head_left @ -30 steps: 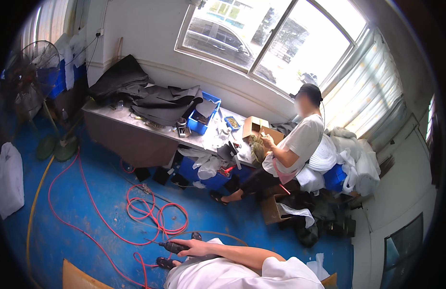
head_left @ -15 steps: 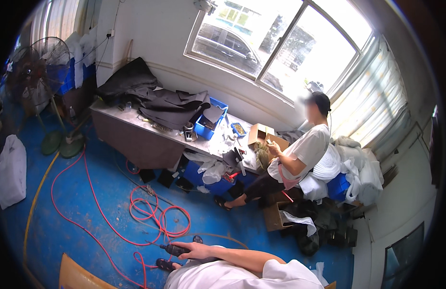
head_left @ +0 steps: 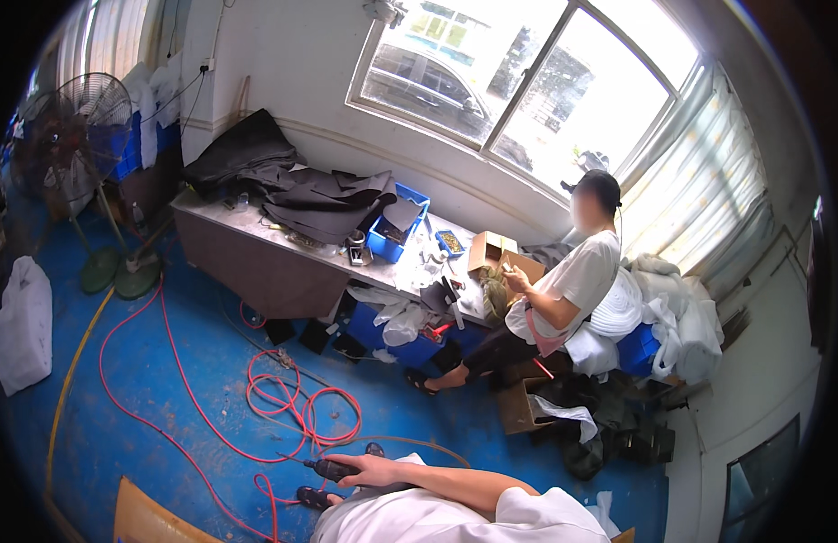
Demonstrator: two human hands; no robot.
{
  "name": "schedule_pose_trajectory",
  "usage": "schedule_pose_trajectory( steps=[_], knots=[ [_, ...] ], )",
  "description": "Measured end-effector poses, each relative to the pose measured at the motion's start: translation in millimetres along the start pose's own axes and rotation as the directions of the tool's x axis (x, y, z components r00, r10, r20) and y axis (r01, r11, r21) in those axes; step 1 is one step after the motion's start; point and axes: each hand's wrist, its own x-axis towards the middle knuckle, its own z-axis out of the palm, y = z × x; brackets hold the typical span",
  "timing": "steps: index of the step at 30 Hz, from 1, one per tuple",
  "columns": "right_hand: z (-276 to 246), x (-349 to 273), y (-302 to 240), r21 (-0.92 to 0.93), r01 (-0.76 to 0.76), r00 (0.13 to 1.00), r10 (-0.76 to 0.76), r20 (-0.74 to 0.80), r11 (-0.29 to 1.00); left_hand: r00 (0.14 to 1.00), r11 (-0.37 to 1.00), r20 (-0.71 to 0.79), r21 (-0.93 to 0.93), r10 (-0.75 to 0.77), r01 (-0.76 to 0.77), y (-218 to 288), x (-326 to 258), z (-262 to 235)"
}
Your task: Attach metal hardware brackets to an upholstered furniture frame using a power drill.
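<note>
My right hand (head_left: 375,470) is closed around a black power screwdriver (head_left: 333,469), its thin bit pointing left. The forearm reaches in from the lower right across my white shirt (head_left: 437,516), and the hand rests low over my lap. Beneath the tool, my dark sandals (head_left: 315,497) stand on the blue floor. A looped red hose (head_left: 333,412) lies just beyond the tool; whether it joins the tool cannot be made out. My left hand is out of sight.
Beyond the hose, a workbench (head_left: 256,258) carries dark sheets (head_left: 333,204), a blue bin (head_left: 385,242) and a cardboard box (head_left: 518,262). A co-worker (head_left: 572,281) stands at its right end, hands raised near the box. A pedestal fan (head_left: 93,100) stands left; white bundles (head_left: 618,303) are piled right.
The view has shifted very slightly. My right hand keeps its grip on the screwdriver in nearly the same place, and the co-worker's head has turned a little.
</note>
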Motion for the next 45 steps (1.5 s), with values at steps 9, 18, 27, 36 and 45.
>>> schedule_pose_trajectory(
  steps=[9, 18, 27, 36, 45],
  knots=[
    [-9, -4, -12, 0.006, -0.084, 0.996, 0.083, 0.034, 0.996, 0.999, 0.941, 0.027, -0.337, 0.040, -0.028, -52, 26, -65],
    [-16, -1, -15, -0.060, -0.015, 0.998, 0.018, 0.057, 0.998, 0.994, 0.776, 0.045, -0.629, 0.104, -0.052, -102, 54, -111],
    [-43, -8, -3, -0.052, 0.048, 0.992, -0.042, 0.116, 0.998, 0.985, 0.560, -0.003, -0.822, 0.174, -0.101, -110, 34, -105],
    [-106, -5, 60, -0.046, 0.180, 0.944, -0.159, 0.289, 0.983, 0.976, 0.369, -0.080, -0.917, 0.204, -0.152, -75, -43, -14],
    [-134, -17, 109, 0.140, 0.189, 0.856, -0.233, 0.462, 0.972, 0.723, 0.798, -0.640, -0.564, -0.260, -0.211, -51, -118, 514]
  ],
)
